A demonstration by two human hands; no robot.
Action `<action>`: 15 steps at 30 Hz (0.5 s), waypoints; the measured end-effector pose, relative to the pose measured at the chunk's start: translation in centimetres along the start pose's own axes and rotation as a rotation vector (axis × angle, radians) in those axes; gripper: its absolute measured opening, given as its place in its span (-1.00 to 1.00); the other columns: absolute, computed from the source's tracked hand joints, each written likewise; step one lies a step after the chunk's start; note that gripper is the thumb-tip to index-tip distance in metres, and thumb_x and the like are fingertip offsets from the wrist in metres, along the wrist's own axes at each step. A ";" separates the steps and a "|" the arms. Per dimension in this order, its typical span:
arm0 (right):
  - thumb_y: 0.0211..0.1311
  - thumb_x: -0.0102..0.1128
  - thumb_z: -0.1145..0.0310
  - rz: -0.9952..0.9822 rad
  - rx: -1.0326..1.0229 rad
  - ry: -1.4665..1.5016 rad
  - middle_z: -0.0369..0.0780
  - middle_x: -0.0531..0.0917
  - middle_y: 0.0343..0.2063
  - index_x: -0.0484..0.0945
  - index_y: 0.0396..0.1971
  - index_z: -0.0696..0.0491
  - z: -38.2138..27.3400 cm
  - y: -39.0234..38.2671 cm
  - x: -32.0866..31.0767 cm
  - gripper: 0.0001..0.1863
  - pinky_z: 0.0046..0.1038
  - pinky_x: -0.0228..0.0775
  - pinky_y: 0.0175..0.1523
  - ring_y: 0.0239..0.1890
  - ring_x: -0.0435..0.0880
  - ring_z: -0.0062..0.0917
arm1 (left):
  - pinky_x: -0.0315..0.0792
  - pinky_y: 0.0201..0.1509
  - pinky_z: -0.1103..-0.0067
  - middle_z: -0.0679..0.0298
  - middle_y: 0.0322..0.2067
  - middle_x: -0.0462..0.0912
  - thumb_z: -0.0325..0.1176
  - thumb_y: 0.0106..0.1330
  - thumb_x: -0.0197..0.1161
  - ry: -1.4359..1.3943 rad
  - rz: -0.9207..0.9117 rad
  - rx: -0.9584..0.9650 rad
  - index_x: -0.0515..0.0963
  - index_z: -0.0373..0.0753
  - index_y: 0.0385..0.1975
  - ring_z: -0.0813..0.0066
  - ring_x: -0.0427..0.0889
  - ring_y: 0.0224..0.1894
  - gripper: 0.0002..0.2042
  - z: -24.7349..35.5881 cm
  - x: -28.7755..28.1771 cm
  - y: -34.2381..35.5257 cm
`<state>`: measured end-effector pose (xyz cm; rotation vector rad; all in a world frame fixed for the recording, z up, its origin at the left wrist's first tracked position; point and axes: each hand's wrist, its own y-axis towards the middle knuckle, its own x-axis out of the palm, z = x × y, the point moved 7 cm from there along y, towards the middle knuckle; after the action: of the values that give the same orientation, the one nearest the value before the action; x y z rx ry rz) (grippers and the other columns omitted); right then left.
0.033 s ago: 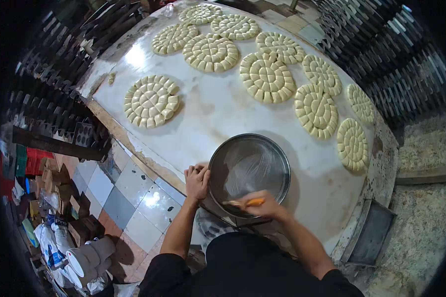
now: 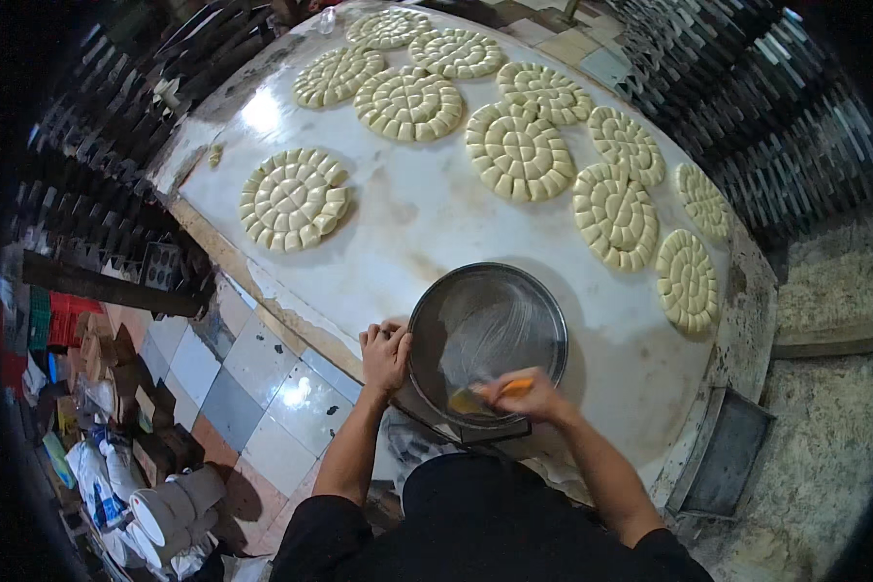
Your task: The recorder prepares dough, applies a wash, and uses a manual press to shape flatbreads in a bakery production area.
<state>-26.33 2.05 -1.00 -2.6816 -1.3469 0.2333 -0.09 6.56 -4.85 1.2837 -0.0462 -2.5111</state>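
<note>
A round dark metal baking pan rests on the pale tabletop near its front edge, with streaky, shiny smears across its bottom. At the pan's left rim, my left hand has its fingers curled and grips the edge. My right hand is closed round a brush with an orange handle. The brush's bristles touch the near part of the pan's inside and are blurred by motion. Beyond the pan to the left lies a scored spiral dough round.
Several more scored dough rounds lie along the far and right sides of the table. Stacked dark trays stand at the right and left. White buckets and boxes clutter the tiled floor at lower left.
My right hand has shifted slightly to the right, sweeping the brush across the near part of the pan. My left hand and the pan stay in place.
</note>
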 end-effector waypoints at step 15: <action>0.00 0.34 0.45 0.359 -0.075 0.169 -0.23 0.68 -0.21 0.66 -0.47 0.12 2.3 -4.1 0.5 -0.91 -0.50 0.52 -0.04 -0.20 0.68 -0.47 | 0.18 0.06 0.24 0.13 -0.08 0.52 -0.14 0.46 -0.16 0.023 -0.022 0.148 0.51 -0.14 0.01 0.10 0.39 -0.05 -0.65 -0.9 2.3 0.0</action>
<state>-29.70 4.96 -2.58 -2.9132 -0.8390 -0.0113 -0.59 5.96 -7.15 1.3760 -0.2174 -2.5521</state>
